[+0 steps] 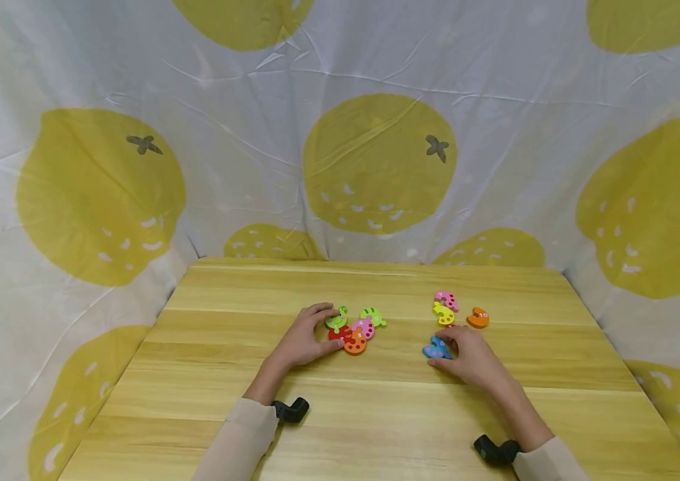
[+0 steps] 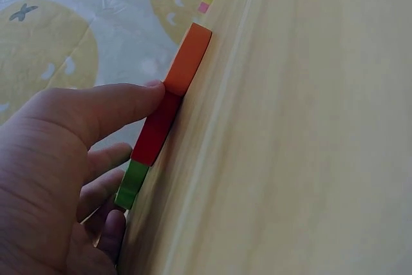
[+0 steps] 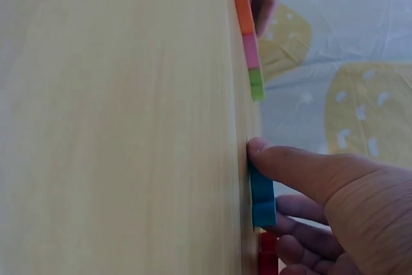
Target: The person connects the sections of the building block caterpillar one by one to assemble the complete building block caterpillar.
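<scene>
My left hand [image 1: 305, 339] grips the left side of a joined cluster of flat wooden number puzzle pieces. Its fingertips touch the green face piece [image 1: 337, 319], and the thumb presses where the red piece [image 2: 156, 127] meets the orange piece [image 2: 188, 59]. A pink piece [image 1: 363, 328] and a light green striped piece [image 1: 371, 316] continue the curve to the right. Across the table, my right hand [image 1: 473, 355] pinches a blue spotted puzzle piece [image 1: 435, 349] between thumb and fingers, low at the tabletop. Just behind it, a red piece [image 3: 268, 252] is partly hidden by that hand.
Beyond the right hand lie a yellow piece [image 1: 444, 314] and a pink piece [image 1: 447, 299], close together. An orange piece marked 10 [image 1: 478, 318] lies to their right. The wooden table [image 1: 364, 427] ends at a lemon-print curtain [image 1: 244, 147] behind and at the sides.
</scene>
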A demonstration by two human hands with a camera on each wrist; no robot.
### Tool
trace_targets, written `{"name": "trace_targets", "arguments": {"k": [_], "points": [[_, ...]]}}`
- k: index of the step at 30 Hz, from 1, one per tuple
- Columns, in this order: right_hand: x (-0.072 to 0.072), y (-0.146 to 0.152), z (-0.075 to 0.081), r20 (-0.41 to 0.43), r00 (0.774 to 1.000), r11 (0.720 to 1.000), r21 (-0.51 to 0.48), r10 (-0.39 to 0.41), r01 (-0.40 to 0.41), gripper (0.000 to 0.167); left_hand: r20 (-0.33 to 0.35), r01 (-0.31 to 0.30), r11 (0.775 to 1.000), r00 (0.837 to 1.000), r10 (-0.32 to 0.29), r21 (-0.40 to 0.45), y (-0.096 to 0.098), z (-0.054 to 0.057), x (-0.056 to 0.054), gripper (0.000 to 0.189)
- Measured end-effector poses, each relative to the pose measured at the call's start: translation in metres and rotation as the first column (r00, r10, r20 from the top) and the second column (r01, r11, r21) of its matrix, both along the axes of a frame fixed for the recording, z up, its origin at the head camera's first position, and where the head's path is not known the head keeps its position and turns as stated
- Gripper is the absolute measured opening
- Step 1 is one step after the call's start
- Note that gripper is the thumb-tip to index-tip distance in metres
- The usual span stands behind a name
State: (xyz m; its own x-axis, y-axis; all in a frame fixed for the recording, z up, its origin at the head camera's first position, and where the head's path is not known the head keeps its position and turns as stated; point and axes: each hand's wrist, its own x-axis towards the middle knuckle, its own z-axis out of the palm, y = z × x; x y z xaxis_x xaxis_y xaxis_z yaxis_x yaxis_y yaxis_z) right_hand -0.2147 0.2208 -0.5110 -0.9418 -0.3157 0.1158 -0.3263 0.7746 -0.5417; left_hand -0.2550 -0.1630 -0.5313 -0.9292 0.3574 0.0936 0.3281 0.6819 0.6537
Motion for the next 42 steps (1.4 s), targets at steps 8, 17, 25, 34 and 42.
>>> {"name": "trace_targets", "arguments": {"k": [8, 17, 25, 34, 42], "points": [[-0.004, -0.014, -0.002, 0.02, 1.0, 0.999, -0.039, -0.02, 0.021, 0.053, -0.017, 0.002, 1.0, 1.0, -0.003, -0.02, -0.001, 0.001, 0.001, 0.075], [-0.011, -0.032, 0.001, 0.033, 0.999, 0.982, -0.183, -0.034, 0.039, 0.052, -0.001, 0.005, 1.0, 1.0, -0.005, -0.004, -0.002, -0.002, 0.002, 0.072], [-0.02, -0.045, 0.002, 0.088, 0.993, 0.969, -0.228, -0.077, 0.096, 0.055, -0.002, -0.002, 1.0, 1.0, 0.002, 0.007, -0.003, 0.0, 0.002, 0.072], [-0.037, -0.063, -0.002, 0.107, 0.992, 0.943, -0.318, -0.068, 0.099, 0.053, -0.025, -0.026, 0.999, 0.999, 0.027, 0.027, -0.003, -0.001, -0.001, 0.073], [-0.045, -0.078, -0.011, 0.154, 0.987, 0.937, -0.335, -0.052, 0.102, 0.056, -0.026, -0.025, 0.999, 0.999, 0.025, 0.034, -0.001, -0.001, -0.001, 0.075]]}}
